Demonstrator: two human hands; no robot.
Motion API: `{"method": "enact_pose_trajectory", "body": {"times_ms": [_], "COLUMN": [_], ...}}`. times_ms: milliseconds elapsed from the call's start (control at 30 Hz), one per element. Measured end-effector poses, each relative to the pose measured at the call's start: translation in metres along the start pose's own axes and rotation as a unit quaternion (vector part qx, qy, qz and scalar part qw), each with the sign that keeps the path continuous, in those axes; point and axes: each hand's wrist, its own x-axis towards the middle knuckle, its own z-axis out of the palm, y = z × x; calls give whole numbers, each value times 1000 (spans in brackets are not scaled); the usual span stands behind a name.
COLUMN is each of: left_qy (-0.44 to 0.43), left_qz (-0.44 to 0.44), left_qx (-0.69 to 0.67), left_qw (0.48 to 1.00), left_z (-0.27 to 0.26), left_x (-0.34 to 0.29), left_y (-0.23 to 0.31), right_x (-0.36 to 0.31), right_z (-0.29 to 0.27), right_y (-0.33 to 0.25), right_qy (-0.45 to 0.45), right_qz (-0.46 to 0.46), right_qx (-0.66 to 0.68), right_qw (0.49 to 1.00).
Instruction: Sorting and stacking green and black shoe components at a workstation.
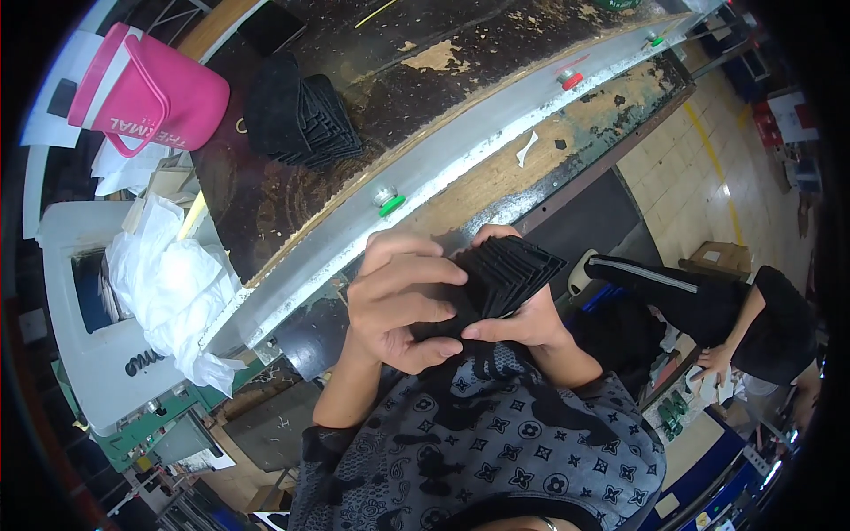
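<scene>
Both of my hands hold a fanned stack of thin black pieces [513, 270] in front of my chest. Their layered edges spread toward the right, and I cannot tell the material. My left hand [398, 301] curls its fingers and thumb around the stack's left end. My right hand [531, 323] grips it from the right and below, its thumb pressed on the near edge and fingertips showing at the far side. A similar pile of black pieces [310, 124] lies on the worn dark bench top [390, 97], beyond my left hand.
A pink jug [164, 93] with a handle stands at the far left. White plastic bags [159, 283] lie below it. Along the bench's pale front rail sit a green button [390, 205] and a red button [572, 81]. Another person [770, 327] in black works at the right.
</scene>
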Motion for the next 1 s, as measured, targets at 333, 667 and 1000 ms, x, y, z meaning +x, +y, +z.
{"method": "enact_pose_trajectory", "body": {"times_ms": [333, 667, 1000], "left_qy": [-35, -87, -29], "left_qz": [-94, -54, -33], "left_qx": [-18, 28, -11], "left_qw": [995, 994, 999], "left_z": [2, 0, 5], "left_x": [7, 13, 2], "left_y": [8, 7, -2], "right_x": [0, 0, 3], "right_z": [1, 0, -7], "right_y": [-2, 0, 0], "right_qy": [24, 14, 25], "right_qz": [13, 16, 3], "right_qx": [18, -13, 12], "right_qw": [999, 1000, 1000]}}
